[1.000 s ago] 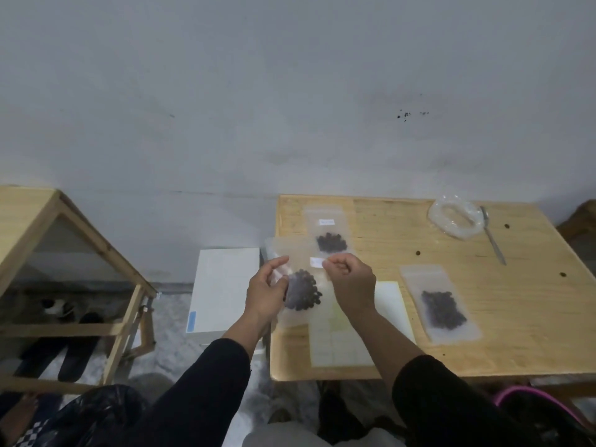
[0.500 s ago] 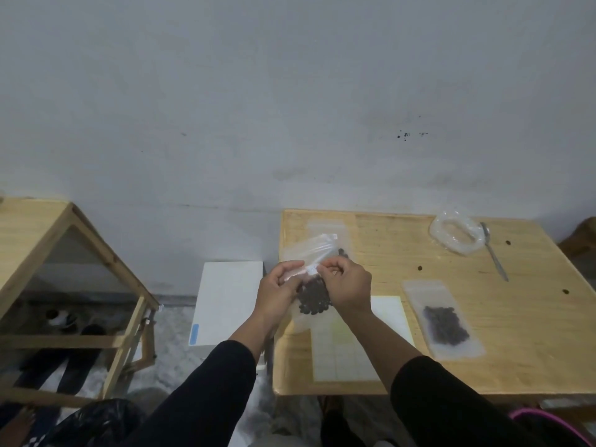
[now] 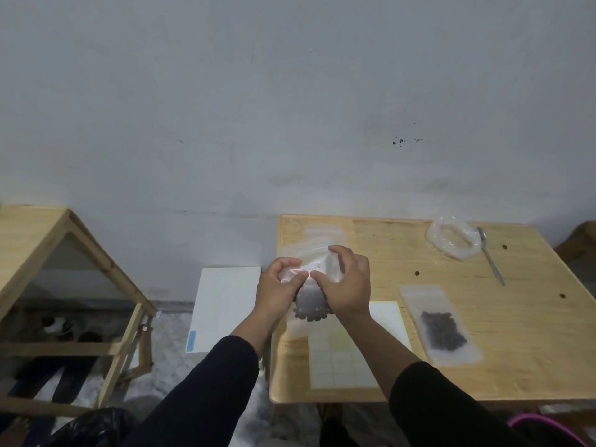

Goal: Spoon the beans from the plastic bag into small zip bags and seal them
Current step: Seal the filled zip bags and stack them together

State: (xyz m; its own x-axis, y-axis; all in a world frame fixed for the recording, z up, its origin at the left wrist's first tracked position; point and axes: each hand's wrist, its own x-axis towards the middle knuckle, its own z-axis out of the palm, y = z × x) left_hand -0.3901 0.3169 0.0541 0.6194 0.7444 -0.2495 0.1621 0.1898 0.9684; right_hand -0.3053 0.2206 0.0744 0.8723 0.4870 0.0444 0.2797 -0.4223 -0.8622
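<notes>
Sealing stage, by the look of it. Both hands hold one zip bag over the table's near-left corner. Left hand pinches the zip strip's left part; right hand pinches just beside it, fingers curled over the top. Strip runs left-right between them; beans hang below. Right hand is better placed to press rightward. Filled bag lies flat, right. Spoon and plastic bag far right.
</notes>
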